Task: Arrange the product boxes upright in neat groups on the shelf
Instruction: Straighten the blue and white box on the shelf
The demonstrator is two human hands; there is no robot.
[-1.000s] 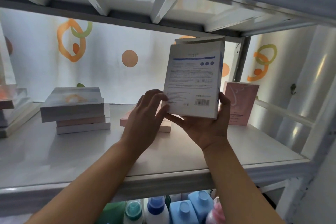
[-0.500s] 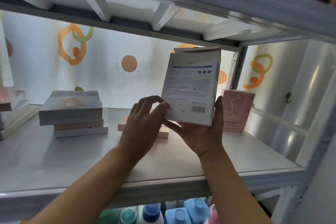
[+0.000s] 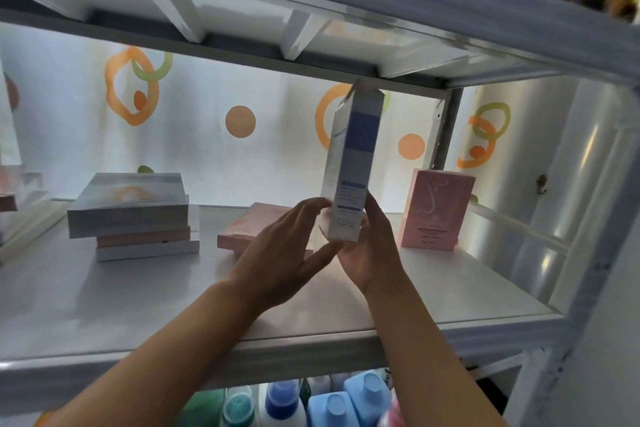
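Nearest me, both hands hold the white-and-blue box (image 3: pixel 349 166) upright above the shelf (image 3: pixel 311 340): the right hand (image 3: pixel 372 253) is clamped round its base, while the left hand (image 3: pixel 277 260) is spread, fingertips against its side. Just behind the held box lies a flat pink box (image 3: pixel 242 232). Left of it, a flat stack (image 3: pixel 133 215) waits. Right of it, one pink box (image 3: pixel 436 210) stands already. Most work remains, I'd judge.

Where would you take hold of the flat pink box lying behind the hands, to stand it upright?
Probably the flat pink box is best pinched across its thin near edge from the front: it lies flat on the shelf, and that edge faces the person, left of the upright pink box.
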